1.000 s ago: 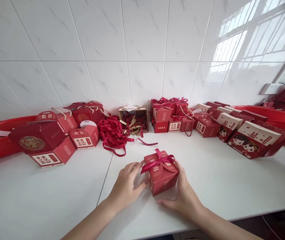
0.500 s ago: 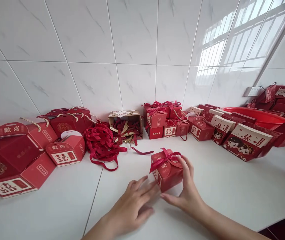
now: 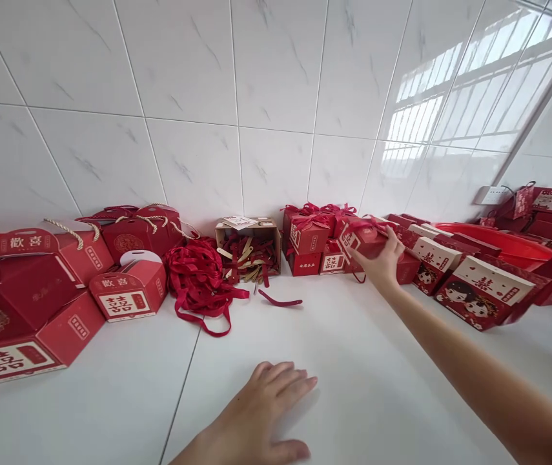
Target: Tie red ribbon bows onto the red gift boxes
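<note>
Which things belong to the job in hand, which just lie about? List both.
In hand: small red ribbon-tied cardboard box, in right hand; stack of red ribboned boxes.
Lying about: pile of loose red ribbon; brown cardboard carton; large red handled boxes; red plastic basin.

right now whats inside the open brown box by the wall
The brown box holds a tangle of dark red ribbons and tan strips; they cover its bottom, so anything beneath is hidden.
</note>
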Demonstrator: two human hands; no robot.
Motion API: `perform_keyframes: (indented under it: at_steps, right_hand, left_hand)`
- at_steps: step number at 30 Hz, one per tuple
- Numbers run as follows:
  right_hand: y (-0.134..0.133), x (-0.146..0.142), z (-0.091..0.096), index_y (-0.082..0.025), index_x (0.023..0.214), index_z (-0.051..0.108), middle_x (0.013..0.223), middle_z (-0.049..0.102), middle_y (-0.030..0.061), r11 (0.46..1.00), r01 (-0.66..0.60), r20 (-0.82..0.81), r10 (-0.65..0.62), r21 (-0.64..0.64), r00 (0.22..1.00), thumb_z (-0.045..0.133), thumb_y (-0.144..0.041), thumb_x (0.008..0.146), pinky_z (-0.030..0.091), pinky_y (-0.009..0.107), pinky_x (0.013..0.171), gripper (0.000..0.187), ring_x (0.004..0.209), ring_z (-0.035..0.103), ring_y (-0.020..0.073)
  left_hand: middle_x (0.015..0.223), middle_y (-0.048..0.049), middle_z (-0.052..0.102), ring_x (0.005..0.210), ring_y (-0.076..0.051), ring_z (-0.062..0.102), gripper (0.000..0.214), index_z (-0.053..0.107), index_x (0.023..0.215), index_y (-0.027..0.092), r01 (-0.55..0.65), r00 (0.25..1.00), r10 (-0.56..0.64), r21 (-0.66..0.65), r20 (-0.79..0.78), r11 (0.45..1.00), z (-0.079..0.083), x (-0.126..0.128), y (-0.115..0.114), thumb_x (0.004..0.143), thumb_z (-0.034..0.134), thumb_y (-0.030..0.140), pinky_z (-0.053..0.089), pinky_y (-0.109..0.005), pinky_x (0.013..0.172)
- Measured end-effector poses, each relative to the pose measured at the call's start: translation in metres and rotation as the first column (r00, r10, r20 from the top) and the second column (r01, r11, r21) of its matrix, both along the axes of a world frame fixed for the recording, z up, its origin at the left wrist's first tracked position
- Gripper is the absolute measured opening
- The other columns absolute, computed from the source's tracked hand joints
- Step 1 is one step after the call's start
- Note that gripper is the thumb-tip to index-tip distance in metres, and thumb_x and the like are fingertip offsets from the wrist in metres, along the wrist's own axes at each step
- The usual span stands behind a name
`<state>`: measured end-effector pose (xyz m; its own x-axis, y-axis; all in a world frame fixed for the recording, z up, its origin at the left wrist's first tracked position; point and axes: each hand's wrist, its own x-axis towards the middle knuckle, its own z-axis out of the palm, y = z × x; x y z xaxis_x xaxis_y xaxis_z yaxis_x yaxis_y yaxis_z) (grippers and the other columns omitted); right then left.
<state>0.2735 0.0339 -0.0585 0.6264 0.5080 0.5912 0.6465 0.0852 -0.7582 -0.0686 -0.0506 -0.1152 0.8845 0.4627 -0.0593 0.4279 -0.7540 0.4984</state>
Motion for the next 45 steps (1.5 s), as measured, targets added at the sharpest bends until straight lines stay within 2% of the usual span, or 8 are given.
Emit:
perform_keyframes:
  at_steps: [9, 13, 20, 24, 29, 32, 38, 45]
  right_hand:
    - [0.110, 0.014, -0.020, -0.018, 0.150, 0.006, 0.142, 0.029, 0.0205, 0.980, -0.177, 0.054, 0.182, -0.088, 0.982, 0.067, -0.050, 0.070, 0.029, 0.051, 0.107, 0.105, 0.134, 0.030, 0.0349]
    - [0.097, 0.005, -0.055, -0.015, 0.149, -0.006, 0.151, 0.006, 0.0204, 1.000, -0.022, 0.085, 0.021, 0.012, 0.996, 0.046, -0.044, 0.086, 0.014, 0.055, 0.112, 0.087, 0.143, 0.003, 0.0327]
    - [0.064, -0.018, -0.099, -0.012, 0.148, 0.010, 0.148, 0.010, 0.0232, 1.000, -0.027, 0.156, 0.029, -0.016, 0.987, 0.045, -0.035, 0.084, 0.015, 0.060, 0.109, 0.076, 0.140, 0.009, 0.0360]
    - [0.050, -0.049, -0.101, -0.013, 0.147, 0.016, 0.149, 0.018, 0.0217, 0.979, -0.195, 0.226, 0.203, -0.059, 0.953, 0.041, -0.037, 0.089, 0.015, 0.061, 0.108, 0.068, 0.140, 0.012, 0.0345]
    - [0.019, -0.103, -0.103, -0.022, 0.126, 0.054, 0.119, 0.062, 0.0114, 0.810, -0.524, 0.382, 0.586, -0.262, 0.715, 0.053, -0.040, 0.084, 0.043, 0.046, 0.096, 0.046, 0.113, 0.054, 0.0278]
    - [0.000, -0.126, -0.099, -0.021, 0.121, 0.058, 0.121, 0.060, 0.0129, 0.782, -0.548, 0.433, 0.622, -0.297, 0.652, 0.056, -0.033, 0.083, 0.040, 0.052, 0.097, 0.039, 0.115, 0.052, 0.0310]
    - [-0.041, -0.173, -0.089, -0.023, 0.105, 0.064, 0.118, 0.061, 0.0107, 0.674, -0.664, 0.456, 0.726, -0.323, 0.514, 0.050, -0.023, 0.089, 0.046, 0.047, 0.093, 0.022, 0.109, 0.056, 0.0263]
    - [-0.074, -0.204, -0.089, -0.026, 0.109, 0.062, 0.119, 0.059, 0.0106, 0.511, -0.787, 0.297, 0.855, -0.346, 0.425, 0.047, -0.022, 0.090, 0.051, 0.046, 0.091, 0.024, 0.109, 0.058, 0.0259]
  left_hand:
    - [0.148, -0.0019, 0.043, 0.136, -0.031, 0.037, 0.068, 0.019, 0.148, 0.037, 0.116, 0.991, -0.123, 0.125, 0.056, 0.985, -0.034, -0.002, 0.020, 0.088, 0.047, 0.054, 0.031, -0.049, 0.109]
    - [0.146, -0.0005, 0.046, 0.133, -0.030, 0.042, 0.068, 0.017, 0.149, 0.038, 0.121, 0.988, -0.136, 0.179, 0.077, 0.976, -0.044, -0.001, 0.024, 0.089, 0.046, 0.050, 0.035, -0.044, 0.106]
    - [0.144, -0.0063, 0.046, 0.133, -0.029, 0.040, 0.071, 0.032, 0.144, 0.029, -0.060, 0.991, 0.048, 0.091, 0.129, 0.994, -0.015, 0.000, 0.004, 0.082, 0.061, 0.048, 0.035, -0.045, 0.109]
    - [0.137, -0.0081, 0.052, 0.128, -0.025, 0.042, 0.059, 0.040, 0.139, 0.024, -0.147, 0.975, 0.132, 0.075, 0.177, 0.986, -0.002, 0.003, -0.005, 0.083, 0.058, 0.030, 0.035, -0.041, 0.109]
    - [0.126, -0.0086, 0.056, 0.120, -0.024, 0.047, 0.048, 0.048, 0.129, 0.022, -0.289, 0.934, 0.253, 0.118, 0.254, 0.950, -0.005, 0.002, -0.003, 0.082, 0.056, 0.024, 0.041, -0.040, 0.103]
    - [0.114, -0.0081, 0.060, 0.112, -0.023, 0.052, 0.032, 0.056, 0.113, 0.021, -0.426, 0.885, 0.359, 0.209, 0.295, 0.880, -0.005, -0.005, 0.005, 0.081, 0.055, 0.022, 0.043, -0.038, 0.097]
    - [0.117, -0.0139, 0.060, 0.115, -0.031, 0.052, 0.024, 0.057, 0.107, 0.018, -0.773, 0.630, 0.710, 0.337, 0.314, 0.537, -0.006, -0.037, 0.036, 0.085, 0.046, 0.017, 0.028, -0.059, 0.100]
    - [0.099, -0.0084, 0.065, 0.098, -0.028, 0.058, 0.010, 0.064, 0.082, 0.021, -0.794, 0.593, 0.749, 0.366, 0.294, 0.485, 0.008, -0.047, 0.036, 0.082, 0.056, 0.028, 0.037, -0.047, 0.090]
